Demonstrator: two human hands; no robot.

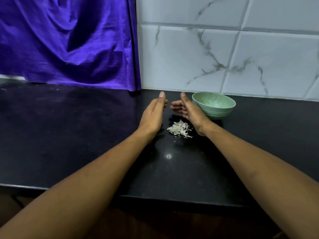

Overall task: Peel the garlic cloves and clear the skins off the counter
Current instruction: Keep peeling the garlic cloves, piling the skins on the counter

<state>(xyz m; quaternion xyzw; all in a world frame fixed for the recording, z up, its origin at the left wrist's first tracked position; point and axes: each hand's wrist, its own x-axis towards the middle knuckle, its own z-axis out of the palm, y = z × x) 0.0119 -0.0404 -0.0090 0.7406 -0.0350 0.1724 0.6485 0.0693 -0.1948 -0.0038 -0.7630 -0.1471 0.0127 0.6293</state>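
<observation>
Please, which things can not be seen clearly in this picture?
Head view:
- Bottom of the green bowl: hidden by its near wall, so any cloves inside are unseen.
- Palm of the left hand: turned away from the camera.
- The skins pile: too small to tell whether a clove lies among it.
- What stands behind the purple cloth: covered.

- Black counter (69, 135), small pile of garlic skins (180, 129) in the middle.
- L hand (152, 116) on edge just left of pile, fingers straight, thumb up.
- R hand (187, 110) on edge just right of pile, palm inward, fingers relaxed; ring on one finger.
- Palms face each other, apart, holding nothing.
- Green bowl (215, 107) right behind R hand, near tiled wall (224, 49).
- Purple cloth (65, 40) hangs back left.
</observation>
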